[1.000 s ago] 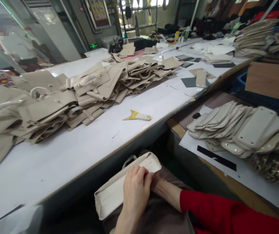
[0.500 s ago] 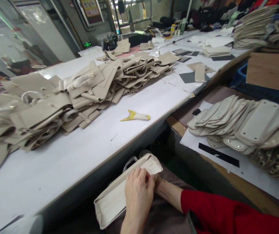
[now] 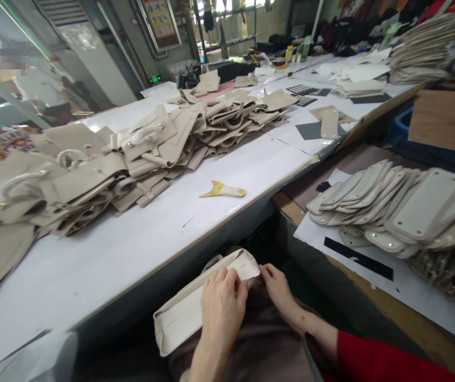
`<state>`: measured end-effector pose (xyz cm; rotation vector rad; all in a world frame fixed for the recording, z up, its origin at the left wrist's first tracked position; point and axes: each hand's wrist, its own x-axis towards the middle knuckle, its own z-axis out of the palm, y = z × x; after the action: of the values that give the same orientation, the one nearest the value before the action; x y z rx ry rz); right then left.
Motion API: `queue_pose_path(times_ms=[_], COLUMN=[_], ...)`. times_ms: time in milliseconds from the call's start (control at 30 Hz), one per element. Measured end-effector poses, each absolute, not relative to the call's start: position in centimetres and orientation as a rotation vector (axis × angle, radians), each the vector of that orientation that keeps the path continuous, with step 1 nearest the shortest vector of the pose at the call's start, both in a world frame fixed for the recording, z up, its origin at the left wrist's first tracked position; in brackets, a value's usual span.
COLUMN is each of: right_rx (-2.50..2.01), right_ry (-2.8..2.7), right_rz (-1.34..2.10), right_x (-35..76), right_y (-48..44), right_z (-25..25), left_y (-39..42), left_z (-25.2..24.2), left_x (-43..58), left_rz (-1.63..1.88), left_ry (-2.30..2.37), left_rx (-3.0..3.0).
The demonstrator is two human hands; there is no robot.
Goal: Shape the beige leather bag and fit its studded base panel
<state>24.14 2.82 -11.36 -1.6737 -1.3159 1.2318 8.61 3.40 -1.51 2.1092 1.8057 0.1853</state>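
Note:
A beige handbag (image 3: 180, 326) lies over my lap below the table edge, with its long flat side facing up and a plastic-wrapped handle partly visible behind it. My left hand (image 3: 223, 302) is closed on the bag's near edge, thumb and fingers bent together. At the bag's right-hand corner is my right hand (image 3: 278, 289), its thumb and fingertips pinched together right by the corner. Whatever may be between those fingertips is too small to make out.
Many beige bag pieces (image 3: 151, 154) with handles are heaped along the white table (image 3: 132, 265). A yellow-and-white tool (image 3: 223, 189) lies near its edge. To the right are stacked beige panels (image 3: 426, 204) and a black strip (image 3: 358, 258). A person (image 3: 40, 85) is at the far left.
My right hand has moved out from behind my left hand to the bag's right corner. The left hand keeps its grip, and the bag has barely shifted. The camera view has turned slightly left.

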Motion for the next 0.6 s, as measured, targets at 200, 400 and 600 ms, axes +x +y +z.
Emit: queue_pose_path(times_ms=[200,400,600], right_rx=[-1.0,-1.108,-1.153], right_ry=[-1.87,-2.163,-2.235], right_rz=[0.45,0.171,0.064], right_x=[25.5,23.4,23.0], right_y=[-1.1,-1.4,-1.7], right_z=[-6.6,-6.0,-6.7], left_y=[2.4,1.6,0.0], left_z=[-1.7,-2.7,-2.8], left_x=[8.8,8.8,8.0], left_rz=[0.219,0.441,0.592], left_ry=[1.905,1.938,1.984], left_rx=[2.146,2.22,2.177])
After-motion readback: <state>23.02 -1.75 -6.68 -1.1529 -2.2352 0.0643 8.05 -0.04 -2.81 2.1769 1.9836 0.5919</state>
